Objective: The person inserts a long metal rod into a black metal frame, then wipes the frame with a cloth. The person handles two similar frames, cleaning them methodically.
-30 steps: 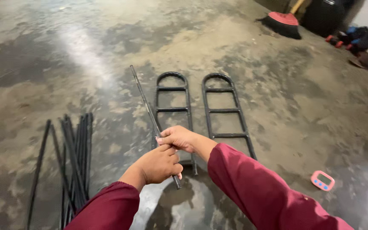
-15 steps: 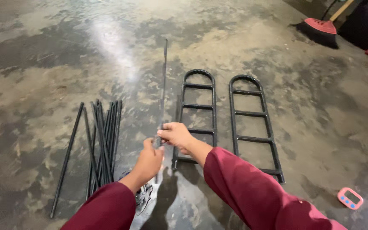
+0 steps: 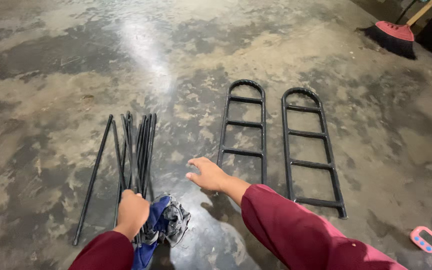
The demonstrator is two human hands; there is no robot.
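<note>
Since half a second ago the thin black metal rod held upright in both hands has come down: the left hand (image 3: pixel 133 212) now clenches its near end at the bundle of thin black metal rods (image 3: pixel 136 150) lying on the mottled grey concrete floor (image 3: pixel 66 75), with a crumpled blue-grey cloth (image 3: pixel 168 222) touching that hand, while the right hand (image 3: pixel 207 174) hangs flat, released and empty, between the bundle and the left of two black metal ladder-shaped frames (image 3: pixel 243 130). Risk, as a judgement: the loose rods could roll or fan out if nudged, and the cloth could snag on their ends. No packages, labels or signs show; well right of the frames lies only a small pink rounded-rectangle timer with a pale screen (image 3: pixel 425 238), and far beyond them a red-headed broom with black bristles (image 3: pixel 393 35).
</note>
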